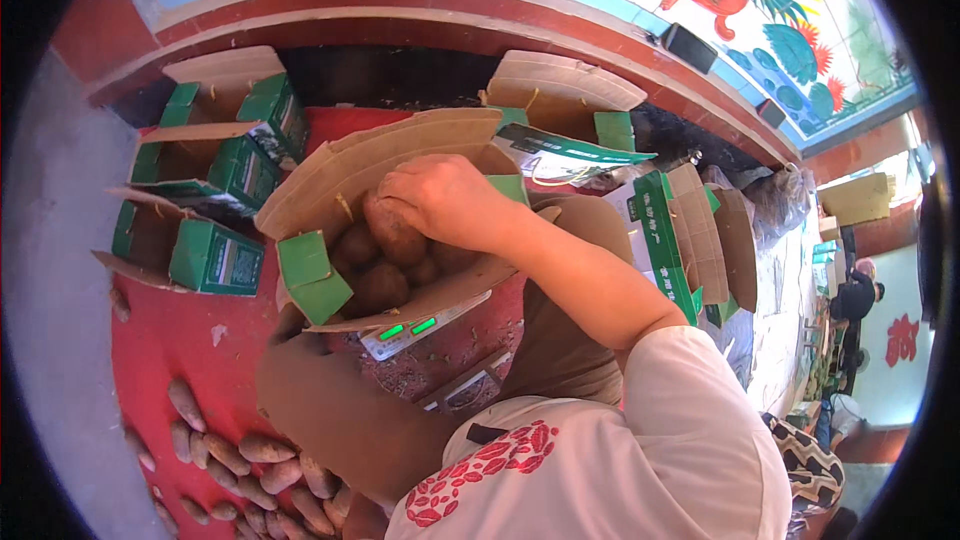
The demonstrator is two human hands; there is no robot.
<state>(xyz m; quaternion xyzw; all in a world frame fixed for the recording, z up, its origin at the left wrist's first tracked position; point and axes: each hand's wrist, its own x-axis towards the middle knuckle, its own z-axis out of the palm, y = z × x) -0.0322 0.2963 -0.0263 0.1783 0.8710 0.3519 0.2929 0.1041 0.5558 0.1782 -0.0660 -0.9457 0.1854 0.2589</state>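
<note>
My right hand (450,202) reaches into an open cardboard box (340,172) with green flaps, its fingers wrapped round a brown tuber (393,230). The tuber is long and rounded, like a potato or sweet potato. Under it, several more tubers (375,288) lie in the box. The box rests on a scale, whose green-lit display (408,331) shows at the near side. My left hand is out of sight.
Loose tubers (265,450) cover the red floor sheet (190,340) at lower left. Green cartons (225,255) stand at left, another carton (570,125) behind, and more (675,235) at right. A painted wall (600,10) runs along the back. A person (855,295) is far right.
</note>
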